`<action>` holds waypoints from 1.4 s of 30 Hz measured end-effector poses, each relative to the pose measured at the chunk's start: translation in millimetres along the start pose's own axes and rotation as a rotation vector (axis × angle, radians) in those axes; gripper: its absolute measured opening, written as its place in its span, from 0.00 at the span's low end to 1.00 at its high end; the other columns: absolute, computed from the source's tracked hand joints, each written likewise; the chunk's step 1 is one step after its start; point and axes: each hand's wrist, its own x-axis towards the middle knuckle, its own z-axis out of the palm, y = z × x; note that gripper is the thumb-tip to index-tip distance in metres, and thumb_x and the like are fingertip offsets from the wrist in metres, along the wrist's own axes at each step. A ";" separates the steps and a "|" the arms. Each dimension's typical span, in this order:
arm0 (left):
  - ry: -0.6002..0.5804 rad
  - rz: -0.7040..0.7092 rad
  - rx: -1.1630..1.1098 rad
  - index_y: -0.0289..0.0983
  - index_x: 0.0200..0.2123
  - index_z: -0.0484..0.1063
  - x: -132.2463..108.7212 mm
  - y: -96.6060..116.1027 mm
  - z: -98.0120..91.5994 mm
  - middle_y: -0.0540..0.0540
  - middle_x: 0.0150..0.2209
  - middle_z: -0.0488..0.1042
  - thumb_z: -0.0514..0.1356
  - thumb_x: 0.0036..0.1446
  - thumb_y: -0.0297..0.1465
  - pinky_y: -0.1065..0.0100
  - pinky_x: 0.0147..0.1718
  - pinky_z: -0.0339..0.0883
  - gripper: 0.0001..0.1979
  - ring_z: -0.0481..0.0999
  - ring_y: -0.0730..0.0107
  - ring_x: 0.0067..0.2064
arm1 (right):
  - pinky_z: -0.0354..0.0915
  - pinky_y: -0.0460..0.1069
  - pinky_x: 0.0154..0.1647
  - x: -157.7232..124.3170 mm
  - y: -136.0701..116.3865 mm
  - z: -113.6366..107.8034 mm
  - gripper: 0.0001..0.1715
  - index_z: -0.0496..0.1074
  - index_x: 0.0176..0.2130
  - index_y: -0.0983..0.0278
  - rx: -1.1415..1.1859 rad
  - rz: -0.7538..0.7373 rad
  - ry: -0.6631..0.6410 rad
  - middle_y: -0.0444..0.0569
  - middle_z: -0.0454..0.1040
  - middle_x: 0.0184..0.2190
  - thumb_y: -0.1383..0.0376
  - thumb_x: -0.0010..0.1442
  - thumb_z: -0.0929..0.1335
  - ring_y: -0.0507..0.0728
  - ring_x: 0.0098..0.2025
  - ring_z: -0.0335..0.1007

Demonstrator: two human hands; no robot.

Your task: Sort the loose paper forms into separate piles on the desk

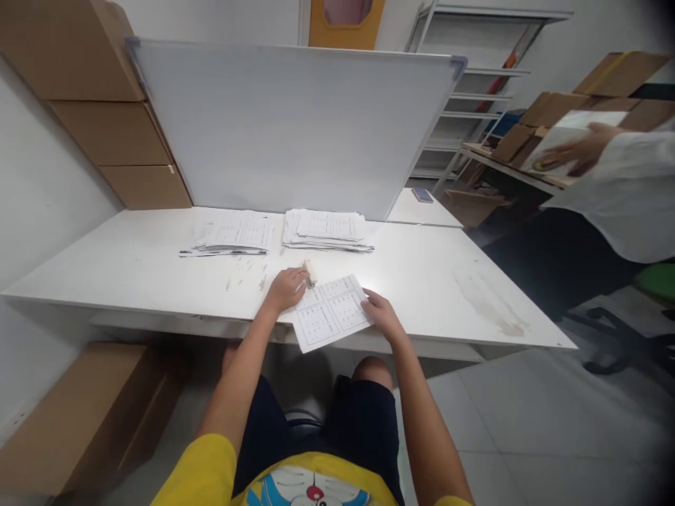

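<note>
Left hand (pixel 287 289) and right hand (pixel 380 313) work at the near edge of the white counter (pixel 448 270). Starting at the left, brown boxes (pixel 131 154) sit one on top of another by the wall, maybe to save room. Next is a messy pile of sheets (pixel 237 232) at the back, perhaps to keep it out of the way. The left hand has its fingers bent and close together, by the top left corner of the printed papers (pixel 330 316). Its tips touch a small cream tool, like a stapler (pixel 310 273), but I can't tell if they grip it. Behind that lies a second pile (pixel 327 230), by the big white board (pixel 295 126). The papers lie tilted, partly over the counter's edge. The right hand pinches their right side, thumb on top, likely so they won't slip. Far right, another person's hand (pixel 593 144) is by a white sheet (pixel 562 140).
</note>
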 end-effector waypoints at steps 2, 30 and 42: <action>-0.010 0.029 0.036 0.38 0.53 0.72 0.2 1.1 -1.2 0.40 0.52 0.75 0.52 0.63 0.29 0.55 0.49 0.68 0.17 0.73 0.56 0.52 | 0.66 0.52 0.39 1.3 4.0 -3.4 0.40 0.69 0.59 0.70 0.089 0.032 0.015 0.50 0.76 0.36 0.57 0.49 0.66 0.58 0.37 0.70; -0.169 0.079 -0.066 0.41 0.59 0.68 11.3 -1.9 6.7 0.42 0.61 0.70 0.53 0.61 0.26 0.53 0.53 0.66 0.23 0.72 0.55 0.58 | 0.65 0.53 0.47 -2.1 -13.5 11.3 0.33 0.65 0.63 0.60 -0.366 0.079 0.278 0.51 0.76 0.47 0.62 0.59 0.60 0.62 0.47 0.69; -0.198 0.154 -0.024 0.37 0.46 0.76 23.0 -10.5 14.2 0.40 0.51 0.77 0.49 0.57 0.19 0.51 0.53 0.66 0.20 0.73 0.57 0.55 | 0.65 0.54 0.48 -3.3 -16.9 10.2 0.33 0.65 0.63 0.61 -0.336 0.079 0.265 0.52 0.75 0.50 0.62 0.59 0.59 0.63 0.48 0.69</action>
